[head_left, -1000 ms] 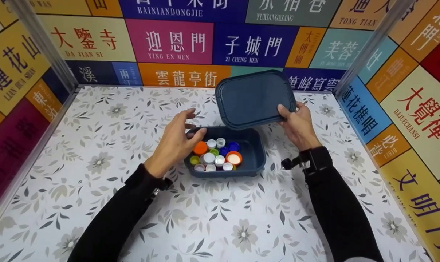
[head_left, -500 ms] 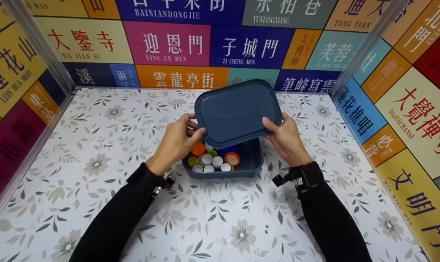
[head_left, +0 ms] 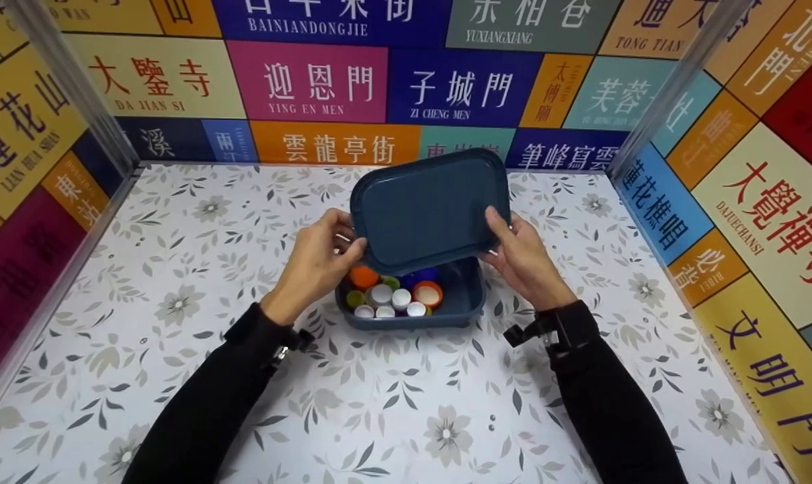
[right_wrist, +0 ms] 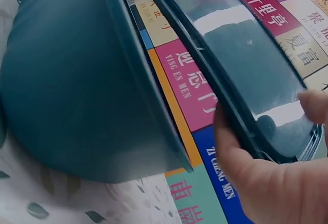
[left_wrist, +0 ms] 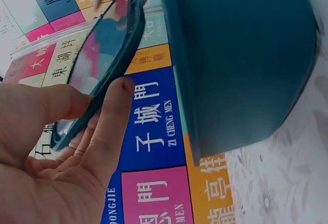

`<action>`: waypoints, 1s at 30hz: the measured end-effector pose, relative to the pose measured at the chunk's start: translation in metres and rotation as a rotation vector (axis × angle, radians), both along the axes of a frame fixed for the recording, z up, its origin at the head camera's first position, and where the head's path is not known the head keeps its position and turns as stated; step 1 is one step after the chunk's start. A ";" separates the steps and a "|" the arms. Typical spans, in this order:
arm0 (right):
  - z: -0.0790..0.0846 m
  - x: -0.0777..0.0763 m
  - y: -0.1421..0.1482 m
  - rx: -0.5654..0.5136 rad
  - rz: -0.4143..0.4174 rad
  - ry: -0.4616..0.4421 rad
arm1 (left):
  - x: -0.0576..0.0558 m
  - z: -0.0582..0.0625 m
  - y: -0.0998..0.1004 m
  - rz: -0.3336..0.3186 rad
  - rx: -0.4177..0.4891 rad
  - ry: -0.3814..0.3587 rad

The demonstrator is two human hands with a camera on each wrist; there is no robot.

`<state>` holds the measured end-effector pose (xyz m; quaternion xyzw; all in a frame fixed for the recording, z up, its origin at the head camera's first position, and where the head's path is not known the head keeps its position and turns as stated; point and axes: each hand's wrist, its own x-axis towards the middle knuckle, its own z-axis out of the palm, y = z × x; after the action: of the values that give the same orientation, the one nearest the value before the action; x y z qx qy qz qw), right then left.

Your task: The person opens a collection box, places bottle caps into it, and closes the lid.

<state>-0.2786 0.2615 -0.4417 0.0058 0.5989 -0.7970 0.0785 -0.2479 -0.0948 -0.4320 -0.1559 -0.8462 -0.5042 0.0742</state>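
A dark blue lid (head_left: pixel 426 208) with rounded corners is held tilted above the back of a matching dark blue box (head_left: pixel 460 309). My left hand (head_left: pixel 318 252) pinches its left edge between thumb and fingers. At the opposite end my right hand (head_left: pixel 530 259) grips the lid, thumb on the upper face. Both wrist views show the lid (left_wrist: pixel 123 49) apart from the box wall (right_wrist: pixel 77 80). Inside the box lie several bottle caps: white caps (head_left: pixel 401 298), an orange cap (head_left: pixel 363 276), an orange-rimmed cap (head_left: pixel 427 294), green and blue ones. The lid hides the box's back part.
The box stands on a table (head_left: pixel 406 396) covered with a floral-patterned white sheet. Panels with coloured blocks and large lettering (head_left: pixel 312 81) enclose the table at the back and on both sides.
The lid has come left and down over the back of the box, carried by my right hand. My left hand has taken hold of its left edge.
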 end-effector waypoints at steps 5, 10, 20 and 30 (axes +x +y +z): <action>0.005 0.003 0.007 0.032 0.080 -0.024 | 0.000 0.000 -0.005 -0.005 -0.003 0.114; 0.012 0.007 0.019 0.028 0.155 -0.069 | -0.001 -0.002 -0.006 0.018 0.001 0.251; 0.023 0.010 0.037 -0.054 0.211 -0.165 | -0.004 -0.003 -0.011 0.020 -0.055 0.393; 0.016 0.005 0.037 0.008 0.156 -0.136 | -0.005 -0.006 -0.014 0.001 -0.042 0.472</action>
<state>-0.2731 0.2985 -0.4256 0.0136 0.5941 -0.7837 0.1808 -0.2534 -0.1085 -0.4376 -0.2706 -0.8157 -0.4361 0.2670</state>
